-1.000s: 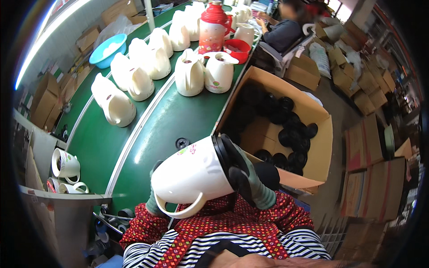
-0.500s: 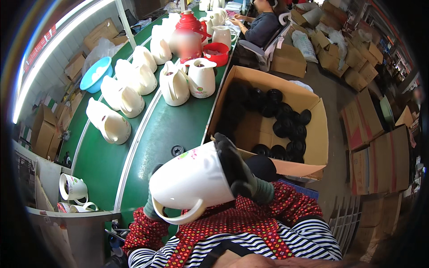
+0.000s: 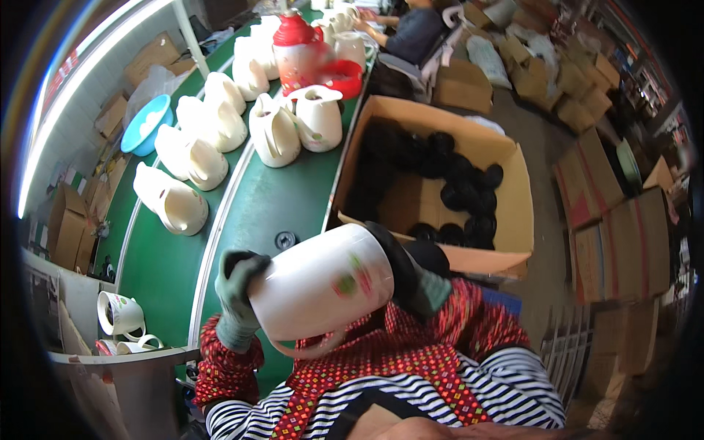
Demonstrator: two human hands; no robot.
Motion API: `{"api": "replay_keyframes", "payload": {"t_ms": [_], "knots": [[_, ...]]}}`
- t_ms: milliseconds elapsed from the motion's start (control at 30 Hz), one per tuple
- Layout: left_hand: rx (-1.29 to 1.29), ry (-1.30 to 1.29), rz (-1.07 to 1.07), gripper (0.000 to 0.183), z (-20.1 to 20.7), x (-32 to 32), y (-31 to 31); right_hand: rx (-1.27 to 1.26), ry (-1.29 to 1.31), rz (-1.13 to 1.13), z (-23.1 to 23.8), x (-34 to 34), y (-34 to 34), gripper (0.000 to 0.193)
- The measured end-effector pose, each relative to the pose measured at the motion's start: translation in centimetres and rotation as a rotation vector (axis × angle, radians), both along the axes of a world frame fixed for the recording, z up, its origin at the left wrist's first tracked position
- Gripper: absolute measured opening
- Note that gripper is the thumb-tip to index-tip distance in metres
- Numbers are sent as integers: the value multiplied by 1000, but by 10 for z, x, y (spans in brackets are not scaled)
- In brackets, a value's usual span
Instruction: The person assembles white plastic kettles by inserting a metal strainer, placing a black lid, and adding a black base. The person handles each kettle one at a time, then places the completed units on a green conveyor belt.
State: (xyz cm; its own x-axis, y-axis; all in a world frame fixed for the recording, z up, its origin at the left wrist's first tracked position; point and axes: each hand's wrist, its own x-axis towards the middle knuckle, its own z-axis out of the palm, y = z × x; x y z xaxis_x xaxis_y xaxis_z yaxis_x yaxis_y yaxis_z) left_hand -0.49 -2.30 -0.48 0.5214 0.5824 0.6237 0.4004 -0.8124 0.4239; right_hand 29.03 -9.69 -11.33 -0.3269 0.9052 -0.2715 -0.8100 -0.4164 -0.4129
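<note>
A white jug body (image 3: 323, 282) with a printed flower pattern lies tilted on its side in front of my chest, its handle (image 3: 312, 348) hanging toward me. My right hand (image 3: 414, 275), in a grey-green and black glove, is closed over the jug's right end. Curled fingers of my left hand (image 3: 240, 290), gloved alike and a little blurred, press against the left end. Just beyond the jug, a small black ring-shaped part (image 3: 285, 240) lies on the green conveyor belt (image 3: 257, 202). The inside of the jug is hidden.
Several white jugs (image 3: 275, 136) stand along the belt, near a red flask (image 3: 297, 55) and red basin (image 3: 343, 79). At right, an open carton (image 3: 522, 213) holds black round parts. A blue basin (image 3: 149, 126) sits left. A seated person (image 3: 414, 33) works farther back.
The jug has turned, bringing its printed pattern to the front and its handle lower. My left hand has come out from behind it to its left end.
</note>
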Motion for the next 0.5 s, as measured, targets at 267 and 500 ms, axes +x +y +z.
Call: {"api": "replay_keyframes", "payload": {"t_ms": [267, 500], "knots": [[-401, -254, 128, 40, -52, -18, 1, 927, -797, -447, 38, -31, -28, 71], [-46, 186, -143, 37, 19, -5, -1, 289, 252, 154, -40, -18, -5, 63]]}}
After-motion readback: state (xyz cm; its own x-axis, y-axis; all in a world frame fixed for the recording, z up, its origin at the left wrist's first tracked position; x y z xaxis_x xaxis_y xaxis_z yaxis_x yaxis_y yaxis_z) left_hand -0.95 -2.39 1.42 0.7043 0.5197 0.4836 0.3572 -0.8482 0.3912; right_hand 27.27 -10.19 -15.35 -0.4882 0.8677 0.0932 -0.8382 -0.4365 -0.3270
